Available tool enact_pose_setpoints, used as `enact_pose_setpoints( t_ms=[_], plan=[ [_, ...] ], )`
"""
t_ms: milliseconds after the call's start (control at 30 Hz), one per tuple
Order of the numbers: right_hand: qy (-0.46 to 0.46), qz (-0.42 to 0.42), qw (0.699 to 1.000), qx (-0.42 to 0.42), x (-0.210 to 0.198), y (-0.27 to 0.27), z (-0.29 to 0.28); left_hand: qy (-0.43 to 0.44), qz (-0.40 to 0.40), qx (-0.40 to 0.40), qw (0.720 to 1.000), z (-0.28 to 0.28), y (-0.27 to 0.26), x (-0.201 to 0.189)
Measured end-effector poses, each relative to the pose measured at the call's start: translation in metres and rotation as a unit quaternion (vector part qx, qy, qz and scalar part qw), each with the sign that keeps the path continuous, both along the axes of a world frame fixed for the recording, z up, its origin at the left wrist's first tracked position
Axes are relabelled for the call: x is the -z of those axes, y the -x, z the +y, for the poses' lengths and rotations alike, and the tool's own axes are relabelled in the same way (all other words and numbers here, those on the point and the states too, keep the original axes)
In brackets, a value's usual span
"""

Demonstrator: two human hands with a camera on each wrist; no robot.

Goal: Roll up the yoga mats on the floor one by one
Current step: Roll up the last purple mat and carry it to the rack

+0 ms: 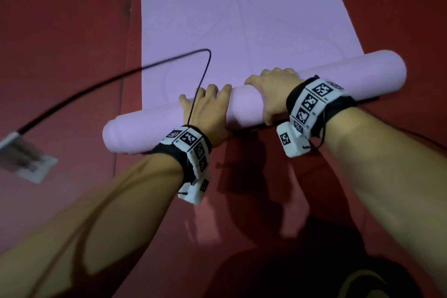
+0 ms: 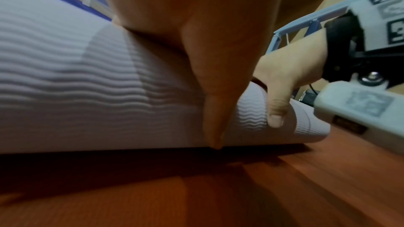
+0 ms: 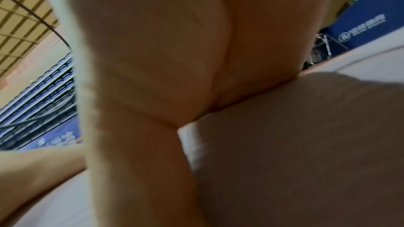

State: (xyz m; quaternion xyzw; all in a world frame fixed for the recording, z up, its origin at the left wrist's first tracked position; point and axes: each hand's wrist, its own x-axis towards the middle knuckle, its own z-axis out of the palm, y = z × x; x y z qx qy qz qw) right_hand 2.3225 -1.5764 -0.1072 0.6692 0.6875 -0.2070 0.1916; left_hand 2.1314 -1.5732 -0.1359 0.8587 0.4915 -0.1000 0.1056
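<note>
A lilac yoga mat lies on the red floor, its flat part (image 1: 242, 19) stretching away from me. Its near end is wound into a thick roll (image 1: 244, 101) that lies slanted, the right end farther off. My left hand (image 1: 208, 109) sits on the roll left of centre, fingers bent over the top and thumb (image 2: 214, 110) down its near face. My right hand (image 1: 273, 89) grips the roll just to the right, thumb (image 2: 275, 110) on the near side. In the right wrist view the palm (image 3: 153, 58) presses against the blurred roll (image 3: 306, 144).
A black cable (image 1: 121, 77) arcs over the floor (image 1: 60, 31) from a blurred white device (image 1: 21, 159) at the left to my left wrist. My dark-clothed legs (image 1: 314, 261) are near the bottom edge. Red floor flanks the mat on both sides.
</note>
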Motion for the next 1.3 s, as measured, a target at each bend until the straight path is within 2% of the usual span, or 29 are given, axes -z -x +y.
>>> enact_pose_setpoints(
  t_ms=[67, 200, 333, 500, 633, 700, 900, 1133, 1300],
  plan=[
    [-0.009, -0.005, 1.000, -0.004, 0.001, -0.001, -0.001, 0.004, -0.007, -0.005, 1.000, 0.006, -0.001, 0.000],
    [-0.119, -0.045, 0.991, -0.026, 0.015, 0.001, -0.025, 0.032, 0.009, 0.005, 0.999, 0.023, -0.004, -0.005],
    [-0.168, -0.047, 0.985, -0.020, 0.027, 0.003, -0.026, 0.046, 0.030, 0.009, 0.998, 0.032, -0.006, -0.011],
    [-0.100, -0.025, 0.995, -0.013, 0.016, -0.003, 0.002, -0.005, 0.021, 0.018, 1.000, 0.028, -0.007, -0.002],
    [-0.050, 0.023, 0.998, -0.014, 0.005, -0.009, 0.021, 0.007, 0.033, -0.011, 0.999, 0.035, -0.012, -0.001],
    [-0.062, 0.031, 0.997, -0.019, 0.004, -0.012, 0.021, 0.010, 0.024, -0.017, 1.000, 0.040, -0.012, -0.001],
    [-0.128, -0.070, 0.989, -0.033, 0.022, -0.006, 0.005, -0.001, 0.032, -0.007, 0.999, 0.046, -0.014, 0.001],
    [-0.120, -0.051, 0.991, -0.017, 0.018, -0.007, 0.012, 0.021, 0.034, -0.018, 0.999, 0.051, -0.017, -0.002],
    [-0.154, -0.053, 0.987, -0.013, 0.017, -0.004, -0.004, 0.009, 0.018, -0.022, 1.000, 0.037, -0.015, -0.003]
  ],
)
